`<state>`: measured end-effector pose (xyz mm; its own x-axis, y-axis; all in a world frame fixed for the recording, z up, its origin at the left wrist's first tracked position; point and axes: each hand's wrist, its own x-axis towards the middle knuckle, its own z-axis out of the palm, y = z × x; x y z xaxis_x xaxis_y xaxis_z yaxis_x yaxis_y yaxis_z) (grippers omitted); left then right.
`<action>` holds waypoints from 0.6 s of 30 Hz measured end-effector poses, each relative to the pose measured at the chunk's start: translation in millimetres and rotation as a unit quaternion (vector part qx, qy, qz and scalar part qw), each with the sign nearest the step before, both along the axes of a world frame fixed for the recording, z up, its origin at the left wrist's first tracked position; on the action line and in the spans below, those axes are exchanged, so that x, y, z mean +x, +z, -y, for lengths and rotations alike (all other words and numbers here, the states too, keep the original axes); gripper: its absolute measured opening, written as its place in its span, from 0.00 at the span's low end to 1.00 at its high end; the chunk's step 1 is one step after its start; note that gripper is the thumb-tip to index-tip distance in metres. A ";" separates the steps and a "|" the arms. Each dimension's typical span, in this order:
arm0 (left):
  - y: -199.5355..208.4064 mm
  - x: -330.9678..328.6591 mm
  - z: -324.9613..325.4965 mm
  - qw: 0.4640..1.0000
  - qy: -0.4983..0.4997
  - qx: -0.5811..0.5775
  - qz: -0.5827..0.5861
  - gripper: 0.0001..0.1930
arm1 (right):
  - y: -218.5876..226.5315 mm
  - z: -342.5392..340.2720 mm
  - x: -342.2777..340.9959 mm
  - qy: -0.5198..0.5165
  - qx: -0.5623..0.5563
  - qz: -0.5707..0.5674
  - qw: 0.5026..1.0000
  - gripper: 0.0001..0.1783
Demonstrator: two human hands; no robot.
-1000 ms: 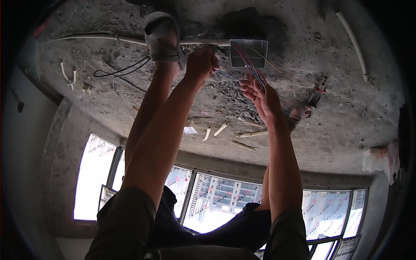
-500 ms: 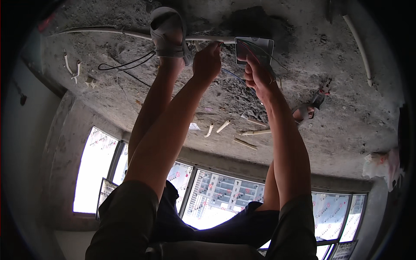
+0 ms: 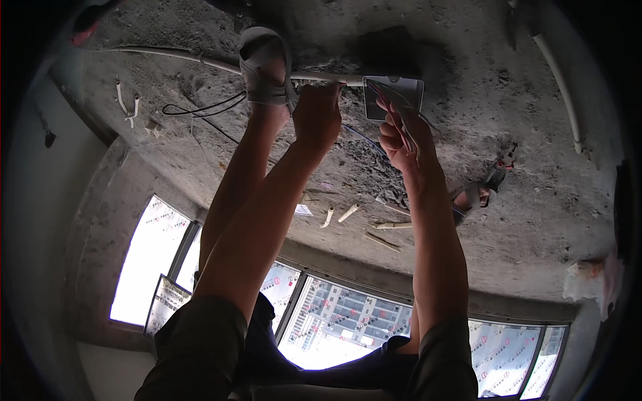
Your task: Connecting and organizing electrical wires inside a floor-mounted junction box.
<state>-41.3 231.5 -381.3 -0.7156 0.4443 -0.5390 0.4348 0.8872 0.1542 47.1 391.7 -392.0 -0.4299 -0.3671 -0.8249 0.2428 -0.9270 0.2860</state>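
A square white-rimmed box (image 3: 420,100) with thin wires across it sits on the rough concrete, at the end of a pale conduit (image 3: 321,77). My right hand (image 3: 403,148) is at the box's lower edge, fingers curled around several thin electrical wires (image 3: 404,128), reddish and pale, that trail over the palm side. To the box's left, my left hand (image 3: 317,119) is closed in a pinch. Something small and dark shows at its fingertips by the conduit, too small to name. A blue wire (image 3: 364,137) runs along the ground between my hands.
My sandalled left foot (image 3: 265,73) stands over the conduit; the right foot (image 3: 470,196) is by a dark object with red bits (image 3: 496,176). Broken rubble, short pale pipe pieces (image 3: 348,212), a black cable loop (image 3: 194,109) and another conduit (image 3: 558,93) lie around. Windows (image 3: 348,307) line the wall.
The whole view has shifted, so the ground sits lower in the picture. My right hand's fingers have curled in more, and the wires now show across its palm. The left hand stays pinched beside the conduit.
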 end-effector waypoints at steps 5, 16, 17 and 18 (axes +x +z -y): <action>4.7 -16.6 2.3 0.997 0.061 0.054 0.003 0.11 | 4.7 -1.9 -12.9 0.051 0.008 0.077 0.996 0.16; 6.4 -0.1 -10.3 0.996 0.025 0.078 -0.020 0.06 | -3.0 -5.2 -21.8 0.080 0.039 0.122 0.989 0.10; 7.0 2.7 -9.6 0.998 0.038 0.058 -0.012 0.07 | -4.1 -5.2 -21.3 0.086 0.029 0.120 0.989 0.10; 4.2 1.7 -9.5 0.997 0.039 0.061 -0.013 0.07 | -1.7 -3.5 -17.3 0.087 0.032 0.118 0.989 0.10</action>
<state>-39.6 241.0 -377.1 -0.7641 0.4469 -0.4652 0.3697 0.8944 0.2519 29.8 395.1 -393.7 -0.1574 -0.3617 -0.9189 0.3331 -0.8954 0.2954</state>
